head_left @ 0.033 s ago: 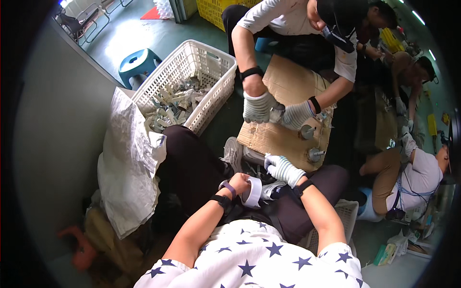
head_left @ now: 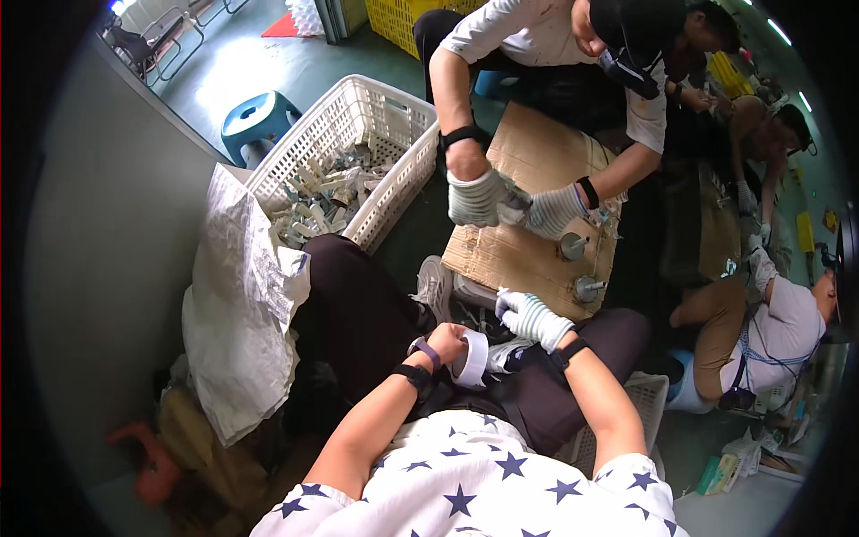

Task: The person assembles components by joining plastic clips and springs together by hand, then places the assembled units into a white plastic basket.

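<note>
My left hand, bare, is closed on a white tape roll, its fingers reaching into the ring above my lap. My right hand wears a striped knit glove and is over my right thigh, near the front edge of a cardboard-covered surface. Its fingers are drawn together; whatever is in them, if anything, is too small to name. Two round metal parts with stems, one behind the other, stand on the cardboard. Across from me, a co-worker's gloved hands grip a small pale part.
A white plastic basket of small pale parts stands at the left, beside a blue stool. A white sack hangs by my left knee. Another white basket sits behind my right forearm. More people work at the right.
My right hand has shifted very slightly to the right. The co-worker's hand on the left side has moved a little left and upward. My left hand and the tape roll stay put.
</note>
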`<state>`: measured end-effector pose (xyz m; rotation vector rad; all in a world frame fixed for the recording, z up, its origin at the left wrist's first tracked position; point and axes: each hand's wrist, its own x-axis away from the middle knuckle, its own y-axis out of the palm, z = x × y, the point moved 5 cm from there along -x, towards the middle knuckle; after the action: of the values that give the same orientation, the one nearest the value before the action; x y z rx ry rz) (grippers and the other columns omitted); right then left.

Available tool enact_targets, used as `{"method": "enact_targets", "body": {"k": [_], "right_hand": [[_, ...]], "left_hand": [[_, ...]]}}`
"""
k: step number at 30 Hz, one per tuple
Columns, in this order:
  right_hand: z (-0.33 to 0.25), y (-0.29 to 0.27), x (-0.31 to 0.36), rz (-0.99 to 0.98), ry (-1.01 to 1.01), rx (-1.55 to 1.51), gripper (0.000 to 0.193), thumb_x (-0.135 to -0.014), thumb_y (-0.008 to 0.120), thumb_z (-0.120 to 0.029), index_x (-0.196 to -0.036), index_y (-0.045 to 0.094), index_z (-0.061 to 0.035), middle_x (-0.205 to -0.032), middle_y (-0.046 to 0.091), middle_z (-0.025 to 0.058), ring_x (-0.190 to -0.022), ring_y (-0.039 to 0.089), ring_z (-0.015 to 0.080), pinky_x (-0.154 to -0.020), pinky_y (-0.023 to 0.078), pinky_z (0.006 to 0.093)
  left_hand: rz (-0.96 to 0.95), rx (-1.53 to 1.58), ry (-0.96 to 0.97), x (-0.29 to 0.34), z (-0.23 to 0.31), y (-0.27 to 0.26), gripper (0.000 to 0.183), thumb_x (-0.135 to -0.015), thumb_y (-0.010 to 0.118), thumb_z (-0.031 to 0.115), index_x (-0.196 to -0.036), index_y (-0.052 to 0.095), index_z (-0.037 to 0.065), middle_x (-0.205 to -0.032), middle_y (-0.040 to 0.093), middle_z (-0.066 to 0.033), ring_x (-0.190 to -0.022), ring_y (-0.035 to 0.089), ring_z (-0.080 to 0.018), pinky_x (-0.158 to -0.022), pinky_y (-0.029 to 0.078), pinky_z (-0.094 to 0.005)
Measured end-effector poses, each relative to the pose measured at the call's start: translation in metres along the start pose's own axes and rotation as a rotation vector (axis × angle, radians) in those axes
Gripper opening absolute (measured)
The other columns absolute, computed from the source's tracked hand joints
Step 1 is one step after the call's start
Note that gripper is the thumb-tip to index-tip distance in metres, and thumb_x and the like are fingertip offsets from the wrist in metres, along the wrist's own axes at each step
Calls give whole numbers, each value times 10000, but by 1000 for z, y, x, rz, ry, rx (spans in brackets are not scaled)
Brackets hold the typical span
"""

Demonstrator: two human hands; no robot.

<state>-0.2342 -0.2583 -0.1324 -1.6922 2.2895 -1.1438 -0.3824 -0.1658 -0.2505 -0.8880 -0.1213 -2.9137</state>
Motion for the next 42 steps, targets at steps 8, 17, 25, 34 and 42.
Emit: {"method": "enact_targets", "body": {"k": [8,17,25,34,42], "right_hand": [[-13,-66,37,508,-187,353,127,-699,551,-39,-807,608,-76,-968,591,156,-867,556,328,-768,448,411],[21,-59,33,290,225,954,309,-705,580,-226,-973,651,-90,-1311,381,205,-1189,350,366,-978,278,476],[-24,-36,41,102,81,-556,387,-868,563,-381,-990,603,-16,-971,617,119,-874,566,184,-774,454,300],[-45,-18,36,-246,75,-1299,392,-866,600,-242,-1195,516,-45,-982,601,11,-849,558,100,-770,456,259],[-25,3,15,-237,-83,-1242,314,-843,625,-192,-1114,566,-46,-944,593,-20,-855,543,86,-760,452,248]], "left_hand": [[-24,271,68,23,45,-1,219,-785,545,-88,-976,635,-30,-873,654,-59,-766,607,-109,-706,495,-246],[22,263,215,23,75,-6,246,-784,570,-79,-1016,627,-21,-938,645,-48,-846,594,-103,-769,483,-242],[78,141,357,13,103,-16,421,-685,488,-107,-1087,590,-37,-1069,581,-106,-1007,550,-176,-887,415,-252],[-125,733,84,8,152,-32,304,-842,498,42,-1120,548,-69,-1100,590,-145,-1020,560,-206,-902,428,-316],[27,412,53,-23,171,-33,185,-829,581,-1,-1006,624,-37,-968,641,-114,-896,614,-178,-813,488,-273]]}}
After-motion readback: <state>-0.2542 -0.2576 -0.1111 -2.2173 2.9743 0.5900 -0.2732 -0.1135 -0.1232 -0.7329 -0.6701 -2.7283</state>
